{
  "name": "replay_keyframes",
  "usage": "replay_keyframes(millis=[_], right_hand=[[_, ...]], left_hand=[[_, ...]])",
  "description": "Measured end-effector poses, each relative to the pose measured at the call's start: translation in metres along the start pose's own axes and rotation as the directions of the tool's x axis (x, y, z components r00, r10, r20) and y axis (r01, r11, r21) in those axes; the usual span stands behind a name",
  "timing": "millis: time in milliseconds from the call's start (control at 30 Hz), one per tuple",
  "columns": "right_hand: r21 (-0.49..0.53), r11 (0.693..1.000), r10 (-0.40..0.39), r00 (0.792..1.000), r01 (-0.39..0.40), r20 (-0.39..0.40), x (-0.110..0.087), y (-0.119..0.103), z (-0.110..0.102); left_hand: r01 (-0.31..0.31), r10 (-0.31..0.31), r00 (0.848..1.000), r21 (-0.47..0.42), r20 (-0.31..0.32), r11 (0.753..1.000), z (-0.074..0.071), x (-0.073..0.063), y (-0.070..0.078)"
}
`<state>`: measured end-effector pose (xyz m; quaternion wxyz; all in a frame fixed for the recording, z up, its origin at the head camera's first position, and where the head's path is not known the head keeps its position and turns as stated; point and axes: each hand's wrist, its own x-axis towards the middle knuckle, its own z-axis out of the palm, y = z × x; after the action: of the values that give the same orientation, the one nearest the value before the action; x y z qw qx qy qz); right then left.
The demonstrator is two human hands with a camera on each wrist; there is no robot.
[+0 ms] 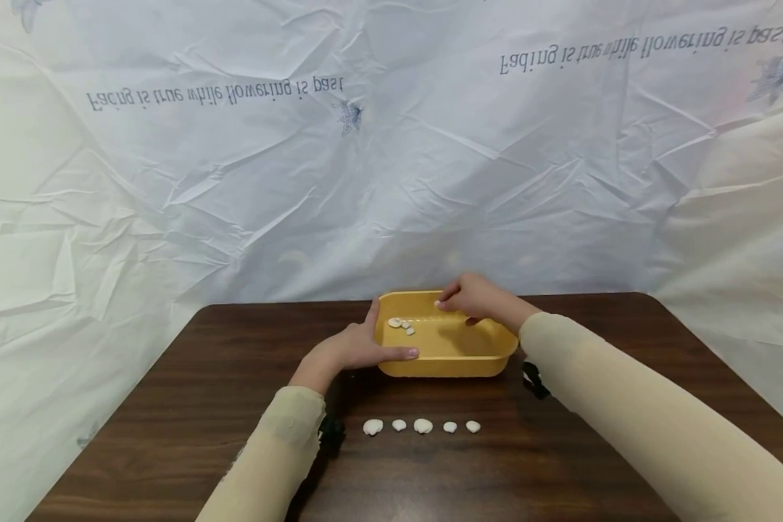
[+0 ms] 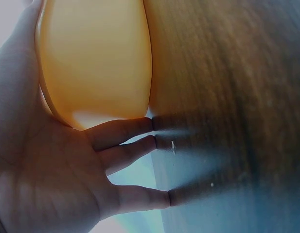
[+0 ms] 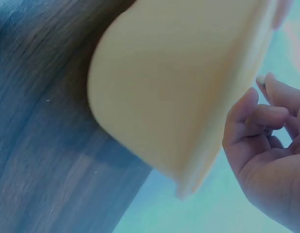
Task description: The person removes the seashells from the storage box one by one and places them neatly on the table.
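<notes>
A yellow plastic basin (image 1: 444, 367) sits toward the far edge of the table. My left hand (image 1: 349, 348) rests against its left end, thumb laid along the front rim and fingers spread. In the left wrist view those fingers (image 2: 135, 196) look straight, their tips at the tabletop. Over the basin, my right hand (image 1: 486, 299) pinches a small white seashell (image 1: 438, 304) between thumb and fingertip; the shell shows at the fingertips in the right wrist view, too. Several white seashells (image 1: 395, 322) lie inside the basin at its left.
In front of the basin, several white scallop shells (image 1: 423, 426) form a row on the dark wooden table (image 1: 235, 406). A wrinkled white printed sheet (image 1: 391, 181) hangs behind the table. Dark wrist devices (image 1: 535, 380) sit below both sleeves.
</notes>
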<state>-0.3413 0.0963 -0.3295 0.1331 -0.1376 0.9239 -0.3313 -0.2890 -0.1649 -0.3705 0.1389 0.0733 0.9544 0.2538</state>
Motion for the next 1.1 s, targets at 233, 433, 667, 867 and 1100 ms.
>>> replay_keyframes(millis=[233,433,667,867,1100], right_hand=[[0.178,0.984,0.010,0.999,-0.002,-0.042,-0.025,-0.007,-0.017],[0.294,0.956,-0.011,0.999,0.023,-0.042,-0.051,-0.011,-0.023],[0.394,0.919,-0.009,1.000,0.011,-0.007,-0.078,0.000,-0.019],[0.448,0.893,0.041,0.999,-0.052,0.034,-0.097,0.013,-0.012],[0.436,0.894,0.056,0.992,-0.101,0.115,-0.121,0.022,0.003]], left_hand=[[0.002,-0.002,1.000,0.003,0.002,1.000,0.000,0.001,0.002],[0.012,-0.012,1.000,0.003,0.004,1.000,0.000,0.000,0.000],[-0.004,0.004,1.000,-0.009,0.004,1.000,0.001,0.000,-0.002],[-0.008,0.008,1.000,-0.010,0.003,1.000,0.000,-0.001,-0.001],[-0.015,0.015,1.000,-0.005,0.010,1.000,0.000,-0.001,-0.001]])
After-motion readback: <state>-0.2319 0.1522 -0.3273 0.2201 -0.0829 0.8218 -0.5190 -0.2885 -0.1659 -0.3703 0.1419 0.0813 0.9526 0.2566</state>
